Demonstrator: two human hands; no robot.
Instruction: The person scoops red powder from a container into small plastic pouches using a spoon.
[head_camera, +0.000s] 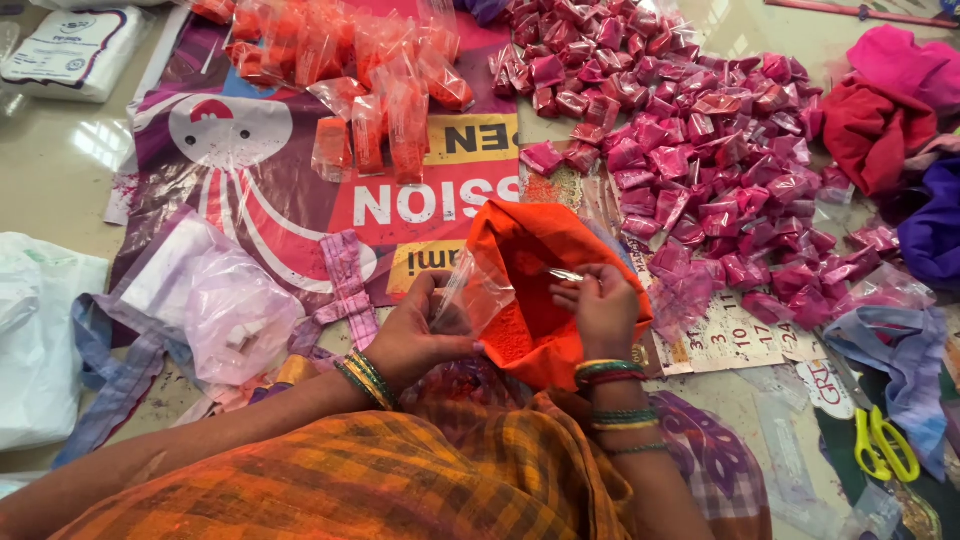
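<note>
Surface: pale glossy floor (60, 170), partly covered by a printed banner (300, 190) in maroon, white and yellow, lying flat. Person seated at its near edge, orange checked cloth across the lap.

Left hand (415, 335): fingers curled around a small clear plastic pouch (475, 295), gripping it by the lower edge with the mouth of the pouch tilted up and to the right. Pouch looks empty or nearly so; contents not resolvable. Green and gold bangles on the wrist.

Right hand (600, 305): fingers pinched on a small metallic spoon (563, 273), the tip pointing left toward the pouch mouth. Spoon and pouch close together; contact cannot be told. Bangles on this wrist also.

Both hands sit directly over an open orange bag (530, 240) holding loose orange powder (505, 340), just in front of the person's lap.

Surroundings: heap of filled orange packets (370, 70) at the far side, on the banner. Larger spread of filled pink packets (690, 140) to the right of it, reaching down toward a calendar sheet (735, 335). Red and pink cloths (880, 110) at far right. Yellow-handled scissors (885, 445) lower right, well apart from the hands. Crumpled clear plastic bag (230, 310) to the left of the left hand; white bag (40, 340) at the left edge.
</note>
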